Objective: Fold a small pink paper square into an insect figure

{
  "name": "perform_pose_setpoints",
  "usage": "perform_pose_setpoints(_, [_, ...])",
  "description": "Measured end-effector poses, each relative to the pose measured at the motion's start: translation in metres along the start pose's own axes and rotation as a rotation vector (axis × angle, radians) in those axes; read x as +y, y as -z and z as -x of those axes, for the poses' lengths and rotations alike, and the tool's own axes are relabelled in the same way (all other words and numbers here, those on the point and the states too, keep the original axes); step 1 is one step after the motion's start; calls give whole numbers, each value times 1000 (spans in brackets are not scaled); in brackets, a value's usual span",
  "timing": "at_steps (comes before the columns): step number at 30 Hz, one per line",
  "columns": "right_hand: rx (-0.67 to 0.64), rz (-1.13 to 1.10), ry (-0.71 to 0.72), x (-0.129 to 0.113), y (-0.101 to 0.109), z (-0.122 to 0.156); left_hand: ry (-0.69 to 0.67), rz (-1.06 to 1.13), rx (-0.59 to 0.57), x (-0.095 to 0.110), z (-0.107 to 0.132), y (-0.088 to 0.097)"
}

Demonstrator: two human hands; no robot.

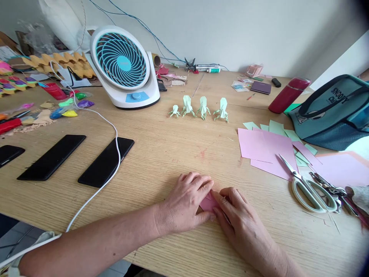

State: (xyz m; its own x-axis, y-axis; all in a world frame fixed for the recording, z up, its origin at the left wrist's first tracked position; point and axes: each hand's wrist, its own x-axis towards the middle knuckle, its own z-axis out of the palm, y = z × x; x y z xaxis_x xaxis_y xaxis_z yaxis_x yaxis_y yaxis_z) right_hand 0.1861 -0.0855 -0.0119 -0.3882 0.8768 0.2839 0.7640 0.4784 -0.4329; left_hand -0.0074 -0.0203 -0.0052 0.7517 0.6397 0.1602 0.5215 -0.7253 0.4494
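A small piece of pink paper (206, 204) lies on the table near the front edge, mostly covered by my fingers. My left hand (187, 204) rests over its left side, with the fingers bent and the thumb along the near edge. From the right, my right hand (243, 219) pinches the paper's right edge between curled fingers and thumb. The hands nearly meet over the sheet, so its full shape and any folds are hard to make out. Farther back stand several pale green folded-paper figures (203, 107) in a row.
To the right lie pink sheets (263, 148), green paper pieces (276, 127), white-handled scissors (309, 192), a red flask (289, 95) and a teal bag (331, 115). Leftward are a fan (122, 61), dark phones (52, 157) and a white cable (98, 192) passing near my left forearm.
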Motion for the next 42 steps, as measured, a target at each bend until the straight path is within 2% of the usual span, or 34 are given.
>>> perform_pose_setpoints(11, [46,-19,-123,12,6,-2,52,327,85,-15,-5,6])
perform_pose_setpoints(15, [53,-49,-135,15,6,-3,15,380,90,-21,-7,7])
perform_pose_setpoints(18, [69,-55,-136,17,6,-3,-51,375,76,-24,-8,8])
perform_pose_setpoints(25, [64,-84,-175,20,6,-4,-246,354,-71,-25,-9,13])
perform_pose_setpoints(33, [21,-71,-173,16,7,-7,-240,223,-70,-15,-7,9])
perform_pose_setpoints(42, [7,-118,-182,17,7,-6,-273,183,-46,-18,-7,10])
